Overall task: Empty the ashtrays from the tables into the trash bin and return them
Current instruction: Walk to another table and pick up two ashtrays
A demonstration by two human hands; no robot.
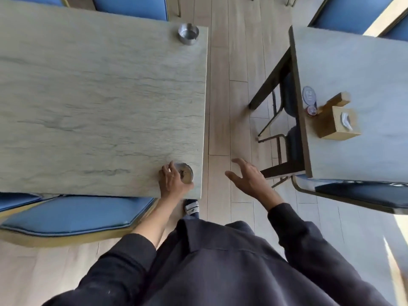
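Observation:
A round metal ashtray [186, 173] sits near the front right corner of the large grey table [99, 102]. My left hand [173, 181] is wrapped around its near side, fingers curled on the rim, while the ashtray rests on the tabletop. Something small and dark lies inside it. A second metal ashtray [188, 33] stands at the table's far right corner, untouched. My right hand [248, 178] hovers over the aisle floor with fingers spread, holding nothing. No trash bin is in view.
A second table [364, 69] stands to the right with a wooden tissue box [337, 122], a wooden stand [335, 100] and a round sign [309, 94]. Blue cushioned chairs [72, 215] line both tables. A wood-floor aisle [229, 85] runs between them.

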